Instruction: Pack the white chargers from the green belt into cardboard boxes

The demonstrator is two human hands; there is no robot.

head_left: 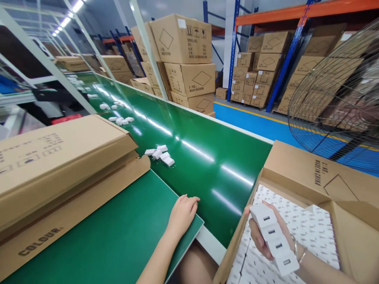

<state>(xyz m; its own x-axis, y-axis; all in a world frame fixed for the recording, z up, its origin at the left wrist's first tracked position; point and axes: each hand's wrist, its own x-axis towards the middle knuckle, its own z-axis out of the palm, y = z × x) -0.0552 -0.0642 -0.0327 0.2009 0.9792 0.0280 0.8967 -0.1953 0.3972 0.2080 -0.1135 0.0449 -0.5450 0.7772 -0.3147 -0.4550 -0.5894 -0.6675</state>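
Note:
My right hand (pixel 259 234) is closed around a row of several white USB chargers (pixel 275 238), held side by side with their USB ports facing up. It is above an open carton (pixel 296 157) on the right, which holds white printed packing (pixel 318 232) in a tight grid. My left hand (pixel 183 213) rests at the corner of the green tabletop (pixel 124 232), fingers loosely extended and nothing visible in them. Farther up the green conveyor belt (pixel 201 169) lies a small pile of white chargers (pixel 161 154), apart from both hands.
A flattened brown carton (pixel 68 154) lies on the tabletop at left. More white pieces (pixel 120 120) are scattered up the belt. Stacked cartons (pixel 189 75) stand beyond the belt's rail. A large wire-caged fan (pixel 337 94) stands at right, in front of loaded shelving (pixel 272 17).

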